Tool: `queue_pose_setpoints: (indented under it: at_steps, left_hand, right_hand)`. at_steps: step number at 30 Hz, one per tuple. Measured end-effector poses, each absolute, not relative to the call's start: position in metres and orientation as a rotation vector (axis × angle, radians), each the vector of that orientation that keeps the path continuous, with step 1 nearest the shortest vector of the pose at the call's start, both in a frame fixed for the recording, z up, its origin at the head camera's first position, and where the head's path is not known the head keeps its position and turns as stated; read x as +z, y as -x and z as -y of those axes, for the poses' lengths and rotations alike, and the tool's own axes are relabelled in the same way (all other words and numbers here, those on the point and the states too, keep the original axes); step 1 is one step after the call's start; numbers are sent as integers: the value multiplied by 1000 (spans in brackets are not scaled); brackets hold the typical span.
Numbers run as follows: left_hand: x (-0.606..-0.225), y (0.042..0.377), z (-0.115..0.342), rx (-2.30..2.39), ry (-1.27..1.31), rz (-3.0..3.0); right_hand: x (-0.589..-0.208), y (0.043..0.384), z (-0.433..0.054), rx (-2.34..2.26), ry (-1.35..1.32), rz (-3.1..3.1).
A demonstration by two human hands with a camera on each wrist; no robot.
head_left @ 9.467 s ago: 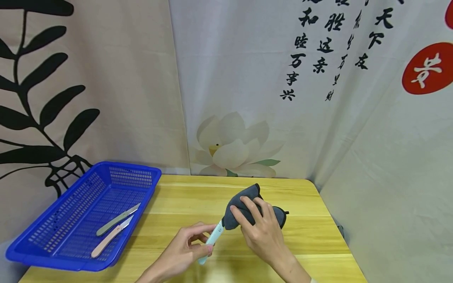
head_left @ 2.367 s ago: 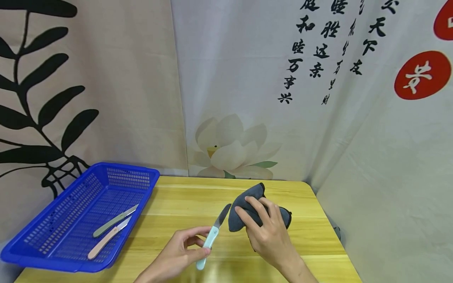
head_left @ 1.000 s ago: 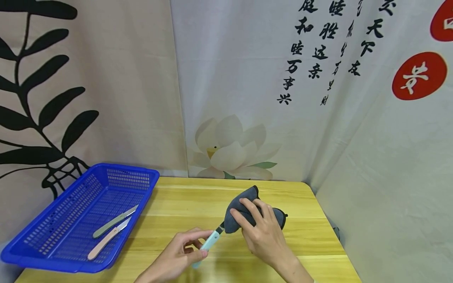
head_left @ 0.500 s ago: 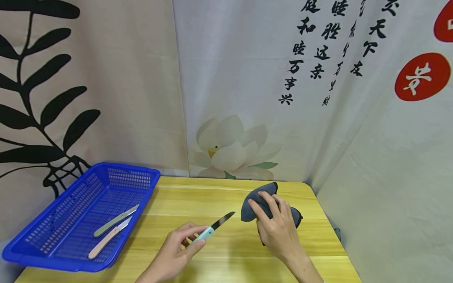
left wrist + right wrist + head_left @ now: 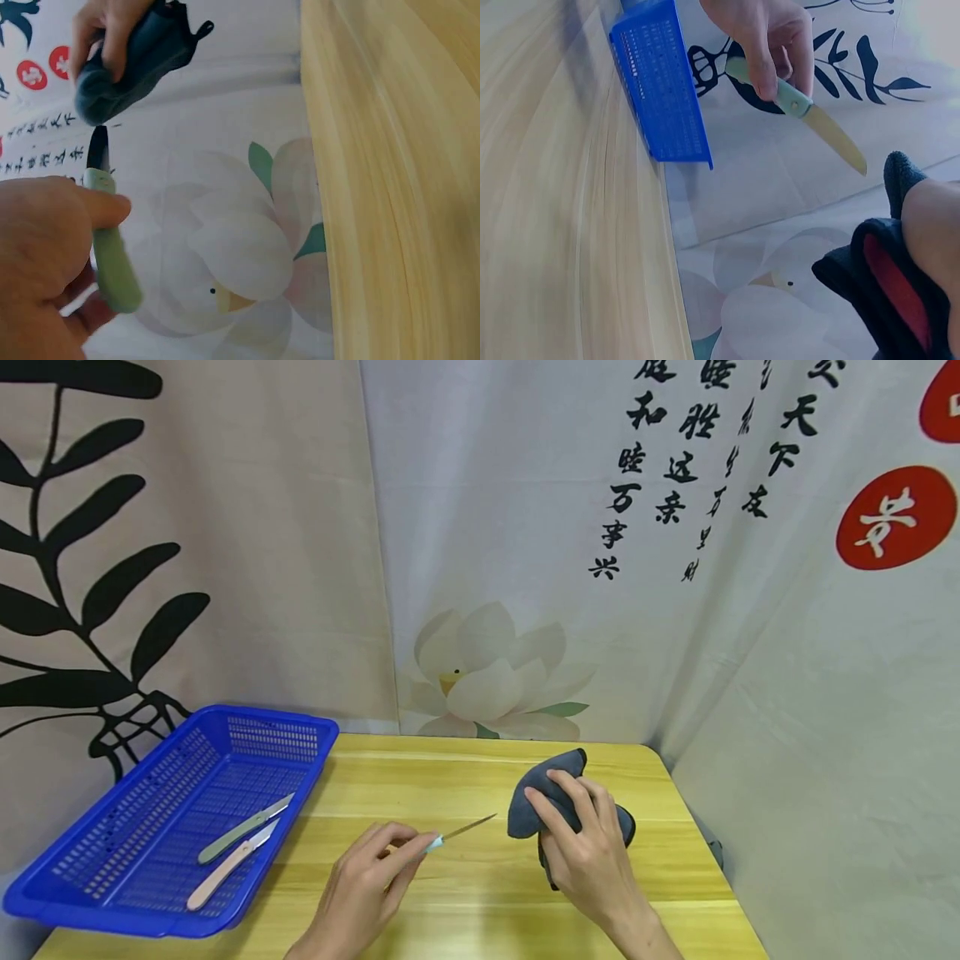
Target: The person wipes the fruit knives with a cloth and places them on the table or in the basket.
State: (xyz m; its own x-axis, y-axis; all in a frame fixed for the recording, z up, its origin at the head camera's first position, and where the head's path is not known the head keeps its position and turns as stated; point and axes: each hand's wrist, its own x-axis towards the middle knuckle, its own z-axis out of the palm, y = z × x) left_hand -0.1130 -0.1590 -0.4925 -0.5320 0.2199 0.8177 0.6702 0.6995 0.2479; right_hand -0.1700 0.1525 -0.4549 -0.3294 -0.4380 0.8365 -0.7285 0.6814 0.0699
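Note:
My left hand [image 5: 371,881] pinches a small fruit knife [image 5: 433,843] by its light-blue handle. In the head view the blade is seen nearly edge-on, pointing right toward the cloth. The right wrist view shows the knife [image 5: 832,135] with its blade bare and apart from the cloth. My right hand [image 5: 596,856] grips a bunched dark grey-blue cloth [image 5: 534,806] with black edging, held above the table. A reddish underside of the cloth [image 5: 900,289] shows in the right wrist view. The left wrist view has the knife handle [image 5: 116,274] between thumb and fingers.
A blue plastic basket [image 5: 150,922] stands at the left of the wooden table [image 5: 405,777]. Inside it lie a green-handled knife [image 5: 232,843] and a pink-handled knife [image 5: 225,872]. A printed curtain [image 5: 517,527] hangs behind the table.
Cloth covered the blade one second ago; it has since moved right, off the blade. Over the last half second my left hand has turned the knife from its flat side to edge-on.

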Motion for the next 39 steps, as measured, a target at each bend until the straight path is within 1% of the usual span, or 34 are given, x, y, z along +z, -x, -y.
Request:
queue_pose_setpoints:
  at_steps: [8, 15, 23, 31, 39]
  left_hand:
    - [-491, 116, 164, -365, 693, 1966]
    - [-488, 119, 162, -264, 711, 1840]
    - [-483, 122, 163, -195, 724, 1773]
    - [-484, 122, 158, -155, 716, 1755]
    - [-481, 121, 158, -132, 712, 1706]
  right_hand:
    - [-450, 160, -136, 438, -1016, 1914]
    - [-454, 150, -121, 351, -1113, 1981]
    - [-451, 148, -119, 277, -1054, 2005]
    - [-450, 139, -100, 178, -1124, 2012]
    - [-453, 140, -96, 142, -1088, 2031]
